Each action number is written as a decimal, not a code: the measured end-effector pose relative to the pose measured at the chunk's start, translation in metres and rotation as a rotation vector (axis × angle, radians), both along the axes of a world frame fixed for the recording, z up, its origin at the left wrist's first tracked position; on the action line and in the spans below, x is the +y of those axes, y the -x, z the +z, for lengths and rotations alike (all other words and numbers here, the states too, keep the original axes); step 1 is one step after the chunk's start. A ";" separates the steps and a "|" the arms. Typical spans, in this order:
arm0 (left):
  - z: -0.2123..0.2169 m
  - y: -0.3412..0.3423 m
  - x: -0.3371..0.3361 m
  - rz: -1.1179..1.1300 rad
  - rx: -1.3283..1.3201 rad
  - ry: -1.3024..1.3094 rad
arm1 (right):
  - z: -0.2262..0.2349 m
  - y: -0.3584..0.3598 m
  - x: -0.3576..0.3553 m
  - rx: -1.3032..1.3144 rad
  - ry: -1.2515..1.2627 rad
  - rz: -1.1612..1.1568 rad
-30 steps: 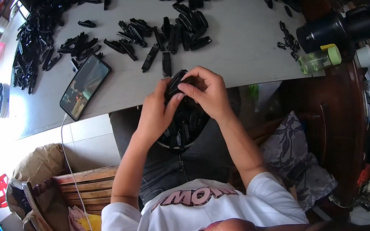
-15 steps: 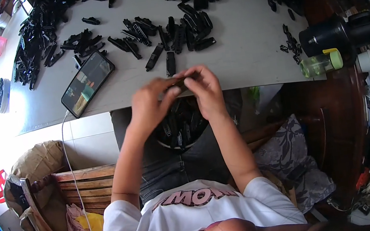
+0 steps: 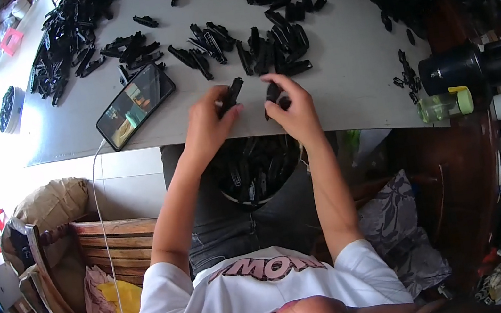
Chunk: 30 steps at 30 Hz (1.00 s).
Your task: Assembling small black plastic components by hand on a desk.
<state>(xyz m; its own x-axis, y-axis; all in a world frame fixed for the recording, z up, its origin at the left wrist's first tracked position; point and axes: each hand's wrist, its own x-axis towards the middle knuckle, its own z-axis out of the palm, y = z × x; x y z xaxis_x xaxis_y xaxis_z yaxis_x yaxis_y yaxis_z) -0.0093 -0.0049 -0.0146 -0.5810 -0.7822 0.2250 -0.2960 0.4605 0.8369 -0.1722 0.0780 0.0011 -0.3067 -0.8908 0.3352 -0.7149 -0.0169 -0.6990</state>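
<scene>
My left hand is closed on a slim black plastic part, held tilted just above the table near its front edge. A short gap to the right, my right hand grips another dark plastic part between thumb and fingers. What exact kind these parts are, I cannot make out. Beyond my hands lies a cluster of similar black parts, with a smaller group to its left. Below my wrists, a round container of black parts rests in my lap.
A phone with its screen lit and a white cable lies at the left. Large heaps of black parts cover the far left. At the right edge stand a dark flask and a green-lidded bottle, near small black pieces.
My hands were together over one spot and are now apart, each with a black part. Two parts that lay close beyond my hands no longer lie there. The view has shifted slightly.
</scene>
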 end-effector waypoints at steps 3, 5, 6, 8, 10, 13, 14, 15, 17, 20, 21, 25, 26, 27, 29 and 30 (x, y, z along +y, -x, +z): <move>0.003 -0.003 0.020 -0.033 0.119 -0.299 | 0.004 -0.013 0.022 -0.954 0.020 0.043; 0.006 -0.002 0.031 -0.085 0.173 -0.250 | 0.003 -0.020 0.024 -0.954 0.044 0.034; 0.008 -0.002 0.035 -0.089 0.174 -0.251 | 0.002 -0.022 0.025 -0.953 0.070 0.026; 0.014 0.000 0.040 -0.179 0.128 -0.124 | 0.004 -0.023 0.027 -0.849 0.042 0.020; 0.015 0.000 0.041 -0.177 0.041 -0.182 | 0.004 -0.023 0.028 -0.616 0.070 0.061; 0.007 -0.004 0.039 -0.249 0.105 -0.113 | 0.005 -0.027 0.029 -0.448 0.170 0.048; 0.009 -0.006 0.041 -0.299 0.180 -0.336 | 0.005 -0.031 0.027 -0.358 0.279 0.034; 0.012 -0.008 0.042 -0.347 0.254 -0.560 | 0.019 -0.043 0.032 -0.695 0.205 -0.073; 0.023 -0.010 0.041 -0.375 0.197 -0.532 | 0.013 -0.033 0.038 -0.885 0.063 0.038; 0.026 -0.008 0.046 -0.388 0.127 -0.550 | 0.000 -0.030 0.039 -0.987 0.020 0.122; 0.025 -0.007 0.047 -0.368 0.111 -0.597 | -0.003 -0.030 0.038 -0.905 0.121 0.096; 0.019 -0.004 0.019 -0.243 -0.165 0.095 | -0.013 -0.017 0.034 -1.001 0.240 -0.059; 0.007 -0.006 0.002 -0.057 -0.185 0.333 | -0.012 -0.007 0.027 -1.037 0.361 -0.119; 0.017 -0.002 -0.013 0.109 -0.258 0.505 | 0.007 0.004 0.028 -1.130 0.253 -0.217; 0.014 -0.002 -0.041 0.153 -0.354 0.722 | -0.007 0.044 0.012 -0.381 0.207 -0.222; 0.011 0.000 -0.048 0.194 -0.447 0.935 | -0.005 0.054 0.005 0.054 0.130 -0.286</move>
